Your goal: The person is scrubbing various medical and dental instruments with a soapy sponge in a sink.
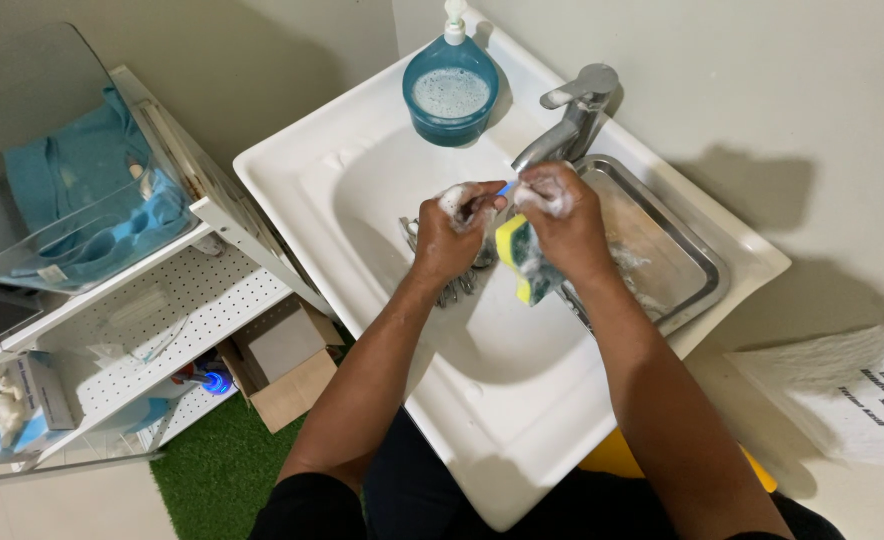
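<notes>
Over the white sink point(522, 400) my two soapy hands meet. My left hand point(452, 235) is closed around a small thin utensil whose blue tip shows between the hands. My right hand point(562, 225) grips a yellow and green sponge point(515, 255), foamy, pressed against that utensil. Below my left hand several metal utensils point(452, 285) lie in the basin, partly hidden by my wrist.
A chrome tap point(572, 120) stands behind my hands. A metal tray point(662, 250) rests on the sink's right side. A blue soap dispenser point(451, 85) sits at the back rim. A white perforated shelf rack point(152, 310) stands left, with a cardboard box point(287, 375) below.
</notes>
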